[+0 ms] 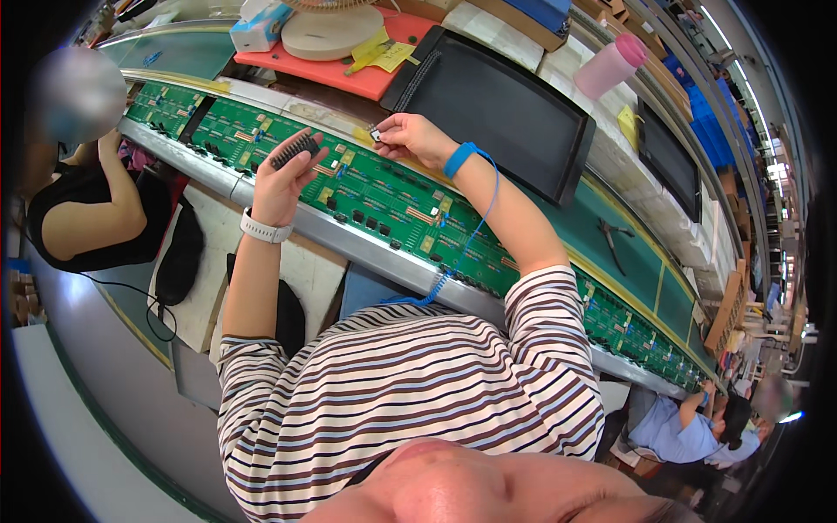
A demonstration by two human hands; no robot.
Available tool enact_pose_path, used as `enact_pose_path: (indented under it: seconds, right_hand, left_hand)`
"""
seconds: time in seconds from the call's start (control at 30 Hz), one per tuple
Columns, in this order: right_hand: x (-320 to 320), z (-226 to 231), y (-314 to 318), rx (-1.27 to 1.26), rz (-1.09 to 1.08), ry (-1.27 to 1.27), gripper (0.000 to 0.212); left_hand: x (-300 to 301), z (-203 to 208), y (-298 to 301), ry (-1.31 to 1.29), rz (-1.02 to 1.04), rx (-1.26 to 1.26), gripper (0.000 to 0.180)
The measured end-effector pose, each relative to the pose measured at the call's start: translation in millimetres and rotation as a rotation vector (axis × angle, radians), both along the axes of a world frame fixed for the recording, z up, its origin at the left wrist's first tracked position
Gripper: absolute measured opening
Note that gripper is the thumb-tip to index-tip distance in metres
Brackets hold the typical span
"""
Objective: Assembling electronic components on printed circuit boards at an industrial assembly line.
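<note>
My left hand [292, 174] is closed around a dark, ridged block [295, 150] that looks like a strip of small black parts. To its right, my right hand [414, 139] pinches a small light-coloured part [376, 135] between thumb and fingertips; its exact kind is too small to make out. Both hands are raised above a long row of green circuit boards [370, 187] fitted with many small components. A blue wrist strap [462, 159] with a coiled cord circles my right wrist, and a white watch band [265, 228] is on my left.
Behind the boards stand a black tray [501, 105] and a red board [384, 77] bearing a round object and yellow paper. Pliers [615, 240] lie on the green surface at right. A pink bottle [610, 66] stands farther back. Co-workers sit at left [96, 205] and far right [689, 431].
</note>
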State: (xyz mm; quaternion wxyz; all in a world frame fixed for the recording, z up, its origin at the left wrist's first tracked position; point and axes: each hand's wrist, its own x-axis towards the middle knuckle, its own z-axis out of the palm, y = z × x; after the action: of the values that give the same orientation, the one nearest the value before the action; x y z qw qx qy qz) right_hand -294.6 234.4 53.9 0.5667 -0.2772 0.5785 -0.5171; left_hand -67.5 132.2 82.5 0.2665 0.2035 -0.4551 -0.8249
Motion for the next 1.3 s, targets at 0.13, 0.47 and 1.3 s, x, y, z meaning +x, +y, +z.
enact_pose_path:
  seconds: [0.13,0.47,1.3]
  right_hand:
    - [-3.6,-4.1,-2.1,-0.003,0.046,0.008,0.018]
    - [27.5,-15.0,3.2,-0.291,0.107,1.357,0.014]
    - [60.7,20.1,-4.8,-0.340,0.042,0.469,0.021]
  left_hand:
    - [-1.5,0.6,4.0,-0.030,-0.001,-0.009,0.040]
    - [-2.8,-2.8,8.2,-0.062,-0.021,-0.001,0.038]
    - [-12.4,-8.2,13.0,-0.075,-0.059,0.036,0.037]
